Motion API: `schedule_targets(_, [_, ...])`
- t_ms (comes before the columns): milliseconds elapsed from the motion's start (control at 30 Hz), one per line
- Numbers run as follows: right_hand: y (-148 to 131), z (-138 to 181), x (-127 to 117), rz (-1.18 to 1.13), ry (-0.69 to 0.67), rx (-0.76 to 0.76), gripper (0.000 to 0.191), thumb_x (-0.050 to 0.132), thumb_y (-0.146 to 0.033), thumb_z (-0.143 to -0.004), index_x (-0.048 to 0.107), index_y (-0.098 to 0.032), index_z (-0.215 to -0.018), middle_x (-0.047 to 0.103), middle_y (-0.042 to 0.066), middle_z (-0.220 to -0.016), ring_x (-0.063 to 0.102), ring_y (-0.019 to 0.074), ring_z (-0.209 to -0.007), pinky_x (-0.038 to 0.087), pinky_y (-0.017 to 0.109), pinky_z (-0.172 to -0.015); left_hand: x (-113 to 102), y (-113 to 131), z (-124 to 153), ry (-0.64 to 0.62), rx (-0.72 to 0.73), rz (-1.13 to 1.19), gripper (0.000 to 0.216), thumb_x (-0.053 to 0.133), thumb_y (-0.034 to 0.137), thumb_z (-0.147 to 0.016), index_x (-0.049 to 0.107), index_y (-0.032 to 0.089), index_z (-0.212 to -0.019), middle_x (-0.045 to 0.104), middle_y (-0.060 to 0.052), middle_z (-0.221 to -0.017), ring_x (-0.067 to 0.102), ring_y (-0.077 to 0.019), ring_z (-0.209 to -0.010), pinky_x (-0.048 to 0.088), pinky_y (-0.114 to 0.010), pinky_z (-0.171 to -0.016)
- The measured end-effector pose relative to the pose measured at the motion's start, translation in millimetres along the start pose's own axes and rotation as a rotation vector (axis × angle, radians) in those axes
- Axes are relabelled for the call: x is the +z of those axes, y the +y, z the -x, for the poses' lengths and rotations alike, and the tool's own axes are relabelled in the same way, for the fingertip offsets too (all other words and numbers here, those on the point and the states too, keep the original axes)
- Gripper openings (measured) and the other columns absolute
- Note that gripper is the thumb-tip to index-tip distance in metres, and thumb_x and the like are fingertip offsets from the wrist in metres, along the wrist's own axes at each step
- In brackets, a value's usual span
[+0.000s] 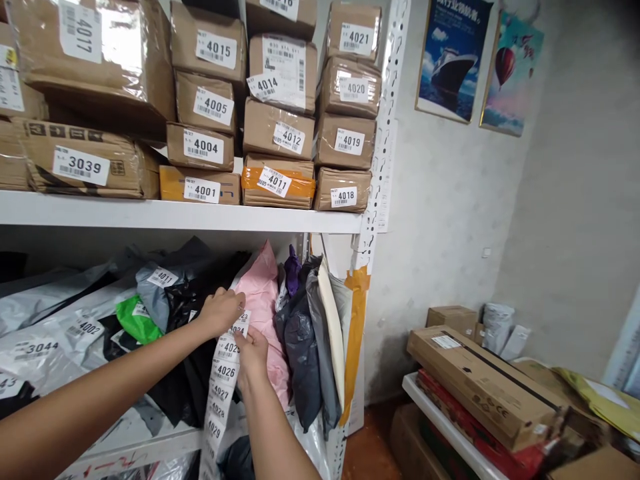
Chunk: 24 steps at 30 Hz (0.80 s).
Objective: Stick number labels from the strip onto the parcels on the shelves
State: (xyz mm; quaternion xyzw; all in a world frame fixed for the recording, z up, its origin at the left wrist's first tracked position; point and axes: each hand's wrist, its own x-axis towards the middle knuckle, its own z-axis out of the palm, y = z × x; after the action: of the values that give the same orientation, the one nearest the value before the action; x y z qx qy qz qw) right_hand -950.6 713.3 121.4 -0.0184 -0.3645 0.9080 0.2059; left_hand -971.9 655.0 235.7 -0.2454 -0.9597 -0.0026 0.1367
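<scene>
Pinching a numbered label strip below the shelf, left hand and right hand seemingly peel one; a hasty tug could tear it.

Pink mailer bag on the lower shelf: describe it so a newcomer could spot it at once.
Below the white shelf carrying numbered cardboard boxes is a tier of soft bags. The pink mailer bag stands just behind the label strip held by the left hand and right hand. It is the only pink one, between black bags and grey ones.
</scene>
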Motion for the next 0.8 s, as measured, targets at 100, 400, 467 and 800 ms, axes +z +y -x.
schedule_targets(100, [-3,18,-22,0.103,0.034,0.056,0.033,0.079,-0.040,-0.054,0.058,-0.015,-0.052,0.055,-0.002,-0.043,0.049,0.0121,-0.042,0.037,0.024,-0.043,2,4,9,-0.049,0.052,-0.119,0.033,0.039,0.024,-0.086,0.059,0.018,-0.111,0.060,-0.014,-0.114,0.048,-0.0308,-0.110,0.040,-0.043,-0.085])
schedule_targets(400, [-44,5,-93,-0.243,0.063,0.163,0.033,0.073,-0.047,-0.064,0.071,-0.018,-0.080,0.072,0.002,-0.074,0.068,0.0176,-0.075,0.054,0.029,-0.069,-16,66,-34,-0.011,-0.014,-0.072,0.040,0.041,0.025,-0.087,0.055,0.009,-0.121,0.055,-0.023,-0.125,0.053,-0.0294,-0.114,0.042,-0.038,-0.090])
schedule_targets(467, [-42,-10,-95,-0.312,0.035,0.129,0.031,0.069,-0.046,-0.067,0.072,-0.020,-0.085,0.074,0.003,-0.087,0.067,0.0178,-0.091,0.053,0.030,-0.083,-7,87,-55,-0.118,-0.025,-0.035,0.036,0.050,0.030,-0.083,0.063,0.014,-0.112,0.064,-0.020,-0.113,0.061,-0.0283,-0.103,0.048,-0.034,-0.081])
schedule_targets(800, [-38,-27,-151,-0.148,0.189,-0.131,0.025,0.059,-0.047,-0.076,0.072,-0.027,-0.082,0.073,0.004,-0.095,0.064,0.0217,-0.104,0.054,0.038,-0.086,34,45,-48,-0.175,0.173,0.015,0.025,0.051,0.026,-0.077,0.069,0.017,-0.093,0.067,-0.015,-0.111,0.060,-0.0290,-0.106,0.045,-0.037,-0.086])
